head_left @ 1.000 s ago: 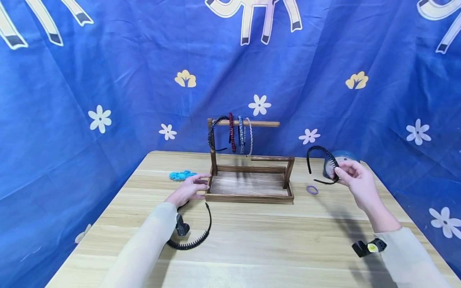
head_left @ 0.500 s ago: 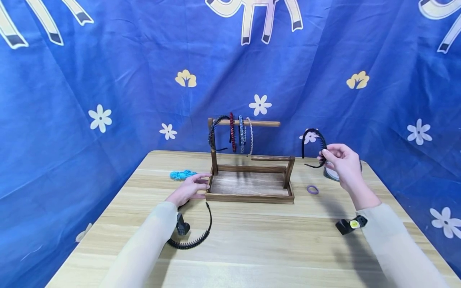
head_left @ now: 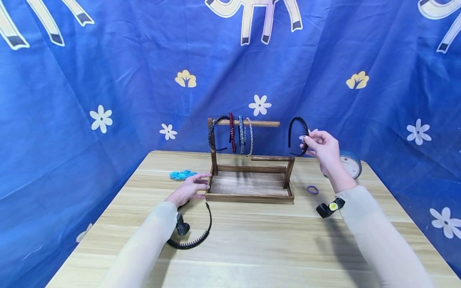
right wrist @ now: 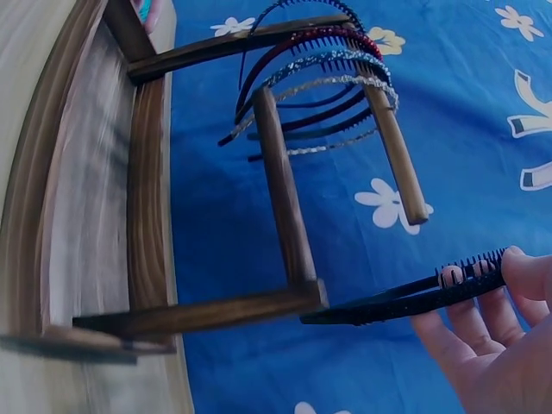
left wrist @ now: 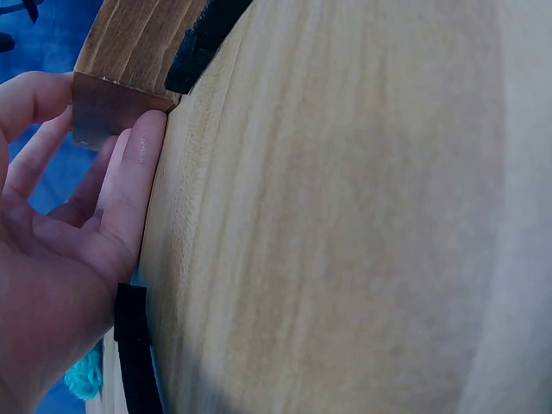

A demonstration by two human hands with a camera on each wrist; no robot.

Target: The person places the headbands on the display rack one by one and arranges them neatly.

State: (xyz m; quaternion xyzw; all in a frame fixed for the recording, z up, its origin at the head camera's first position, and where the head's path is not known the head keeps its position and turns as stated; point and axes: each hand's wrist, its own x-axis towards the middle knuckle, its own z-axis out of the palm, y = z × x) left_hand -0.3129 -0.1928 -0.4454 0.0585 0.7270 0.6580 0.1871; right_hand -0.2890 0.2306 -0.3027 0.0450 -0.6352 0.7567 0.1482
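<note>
My right hand (head_left: pixel 325 151) pinches a black toothed headband (head_left: pixel 298 118) between thumb and fingers, raised in the air. It is right of the free end of the upper bar (head_left: pixel 268 124) on a wooden rack (head_left: pixel 248 199). Hanging on that bar are a dark headband (head_left: pixel 211 134), a red one (head_left: pixel 232 136), a glittery blue one (head_left: pixel 241 136) and a pale braided one (head_left: pixel 251 140). My left hand (head_left: pixel 188 188) touches the left end of the rack's tray with extended fingers; in the left wrist view its fingertips (left wrist: pixel 142 138) lie against the wood.
Another black headband (head_left: pixel 187 245) lies on the table below my left wrist, partly hidden. Left of the rack is a bright blue yarn-like bundle (head_left: pixel 182 175). A purple hair tie (head_left: pixel 312 190) and a round dial-faced object (head_left: pixel 351 165) are at the right. A lower bar (head_left: pixel 270 159) spans above the tray.
My right hand has moved left and upward with the black headband, from in front of the round object toward the bar's free end. The left hand and rack have stayed in place.
</note>
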